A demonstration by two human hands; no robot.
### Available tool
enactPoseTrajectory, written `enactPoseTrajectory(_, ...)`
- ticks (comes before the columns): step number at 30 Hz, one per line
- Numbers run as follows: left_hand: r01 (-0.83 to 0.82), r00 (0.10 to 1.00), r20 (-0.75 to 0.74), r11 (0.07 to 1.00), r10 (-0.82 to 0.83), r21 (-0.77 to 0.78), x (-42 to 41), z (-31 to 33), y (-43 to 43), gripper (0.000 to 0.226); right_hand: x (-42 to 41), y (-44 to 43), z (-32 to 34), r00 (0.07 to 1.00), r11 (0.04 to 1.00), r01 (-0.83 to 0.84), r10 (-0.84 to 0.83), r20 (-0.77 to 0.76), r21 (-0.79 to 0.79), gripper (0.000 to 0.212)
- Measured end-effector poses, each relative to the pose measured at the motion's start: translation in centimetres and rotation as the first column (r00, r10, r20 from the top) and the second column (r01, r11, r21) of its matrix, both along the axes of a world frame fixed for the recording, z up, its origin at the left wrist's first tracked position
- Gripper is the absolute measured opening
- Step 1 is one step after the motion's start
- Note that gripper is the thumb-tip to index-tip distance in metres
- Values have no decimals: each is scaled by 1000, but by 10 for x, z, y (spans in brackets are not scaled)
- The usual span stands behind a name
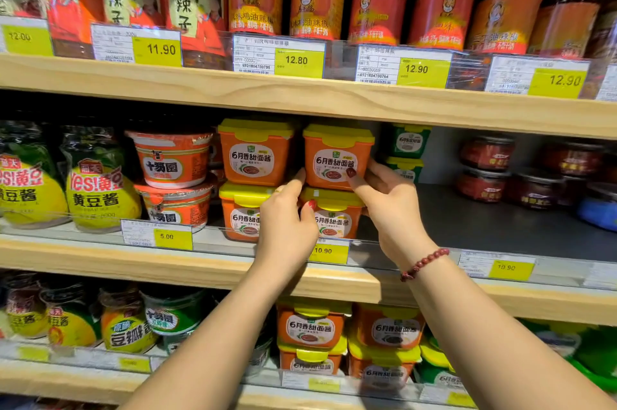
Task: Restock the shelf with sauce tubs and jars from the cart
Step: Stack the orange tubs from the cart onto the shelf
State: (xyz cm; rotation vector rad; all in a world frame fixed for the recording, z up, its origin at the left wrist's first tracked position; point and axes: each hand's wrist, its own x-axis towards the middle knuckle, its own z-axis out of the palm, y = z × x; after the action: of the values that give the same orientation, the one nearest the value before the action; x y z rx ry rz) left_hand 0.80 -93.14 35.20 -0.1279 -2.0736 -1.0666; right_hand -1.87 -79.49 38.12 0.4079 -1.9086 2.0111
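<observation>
On the middle shelf [484, 226], the top tub [337, 156] sits on a lower tub [335, 219] — stacked to match the neighbouring pair [255, 156]. The right hand [390, 206] grips its right side, thumb on the label. The left hand [287, 222], fingers nearly straight, presses its left edge — probably squaring it up.

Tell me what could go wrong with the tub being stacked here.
1. The upper orange tub rests on the lid of the lower tub; set off-centre, it may slide off when the left hand and right hand let go.
2. The left hand, squeezed beside the neighbouring stack, could nudge it.
</observation>
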Motion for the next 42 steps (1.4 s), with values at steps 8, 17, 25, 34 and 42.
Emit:
enactPoseTrajectory(8, 186, 982, -45, 971, -181, 151, 30, -3, -4, 41, 19, 21, 0, 997, 986, 37, -25, -72, 165, 33)
enactPoseTrajectory(17, 461, 885, -102, 885, -454, 61, 64, -13, 63, 27, 95, 100, -43, 869, 773, 479, -348, -352, 417, 29)
enactPoseTrajectory(25, 782, 624, 62, 621, -779, -57, 70, -66, 194, 30, 179, 213, -112, 726, 580, 659, -658, -201, 479, 30)
enactPoseTrajectory(34, 924, 382, 299, 364, -875, -115, 113, -135, 348, 33, 295, 327, -171, 415, 242, 724, -901, -128, 645, 29)
enactPoseTrajectory(42, 925, 345, 438, 222, -830, -309, 137, -165, 461, 41, 380, 423, -206, 242, 137, 702, -969, -53, 698, 34)
